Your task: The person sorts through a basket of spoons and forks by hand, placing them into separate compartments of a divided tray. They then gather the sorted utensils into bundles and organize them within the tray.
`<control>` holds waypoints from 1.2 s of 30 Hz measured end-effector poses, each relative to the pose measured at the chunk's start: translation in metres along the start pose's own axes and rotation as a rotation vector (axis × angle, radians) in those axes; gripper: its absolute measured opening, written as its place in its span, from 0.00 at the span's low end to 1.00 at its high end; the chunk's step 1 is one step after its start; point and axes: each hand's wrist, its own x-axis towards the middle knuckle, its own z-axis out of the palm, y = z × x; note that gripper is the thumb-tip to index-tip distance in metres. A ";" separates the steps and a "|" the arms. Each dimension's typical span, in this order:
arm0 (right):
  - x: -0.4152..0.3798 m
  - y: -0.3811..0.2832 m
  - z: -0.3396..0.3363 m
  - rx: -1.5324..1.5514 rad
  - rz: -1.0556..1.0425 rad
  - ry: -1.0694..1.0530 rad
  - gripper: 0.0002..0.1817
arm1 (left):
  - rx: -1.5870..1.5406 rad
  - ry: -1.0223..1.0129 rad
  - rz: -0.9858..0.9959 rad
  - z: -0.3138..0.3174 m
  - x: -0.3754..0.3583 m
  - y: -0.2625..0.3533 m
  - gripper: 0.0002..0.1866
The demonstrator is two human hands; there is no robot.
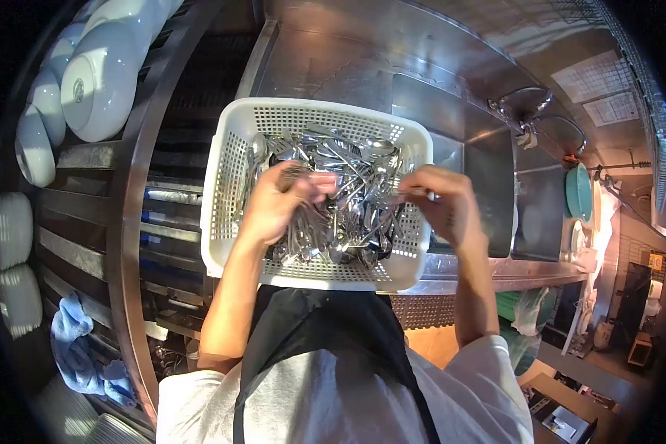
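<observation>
A white perforated plastic basket holds a jumbled heap of metal cutlery, with forks and spoons among it. Over the left part of the heap is my left hand, its fingers curled around forks whose tines show above the thumb. My right hand is at the basket's right side, closed on a fork with its tines pointing left over the heap. Both hands are somewhat blurred, and the lower ends of the held pieces are hard to make out.
The basket stands on a steel counter beside sink basins with a faucet. At left, a metal rack bears stacked white bowls and a blue towel. A green basin hangs at right.
</observation>
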 end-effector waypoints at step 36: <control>0.037 0.156 0.064 -1.122 0.296 -0.452 0.13 | -0.123 0.473 -0.051 -0.036 -0.050 -0.006 0.14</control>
